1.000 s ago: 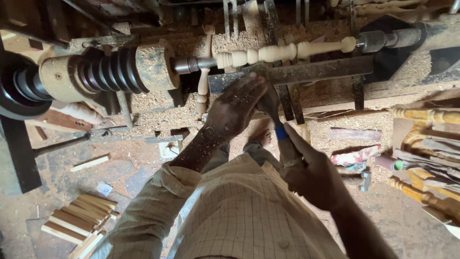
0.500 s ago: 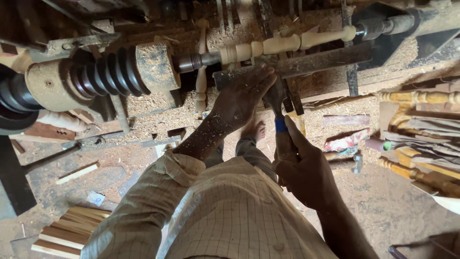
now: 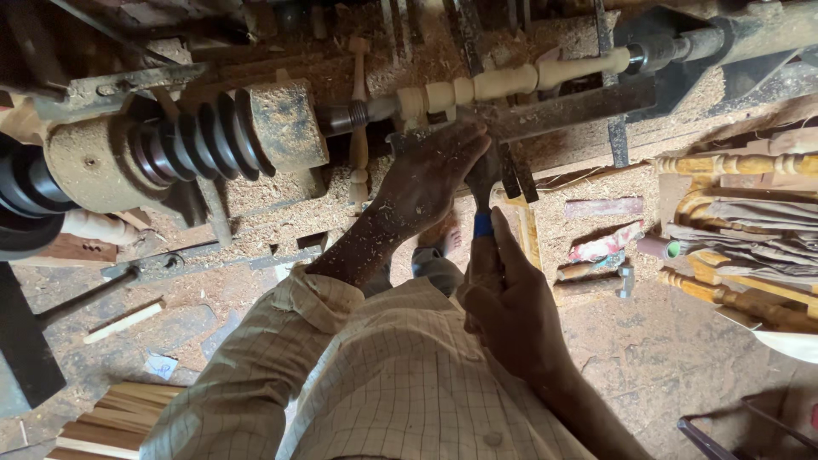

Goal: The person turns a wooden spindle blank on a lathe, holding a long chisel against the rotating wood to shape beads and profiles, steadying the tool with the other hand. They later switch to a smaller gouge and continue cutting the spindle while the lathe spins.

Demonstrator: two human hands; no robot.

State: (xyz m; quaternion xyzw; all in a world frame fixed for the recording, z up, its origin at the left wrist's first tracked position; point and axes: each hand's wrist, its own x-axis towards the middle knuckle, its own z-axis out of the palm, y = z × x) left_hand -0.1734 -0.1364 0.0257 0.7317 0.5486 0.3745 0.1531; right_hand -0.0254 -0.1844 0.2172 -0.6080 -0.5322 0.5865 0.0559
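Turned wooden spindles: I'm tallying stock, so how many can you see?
At least 4. One pale spindle mounted on the lathe, above the left hand; one upright spindle behind it; two darker spindles at right, upper and lower. Clutter may hide more.

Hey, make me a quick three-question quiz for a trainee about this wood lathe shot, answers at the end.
1. True or false: the left hand rests by the tool rest, over the turning tool.
2. Which hand grips the tool's handle near its blue band: A left, B right?
3. What pale piece is mounted on the lathe?

Key: 1 true. 2 B. 3 a turned wooden spindle.
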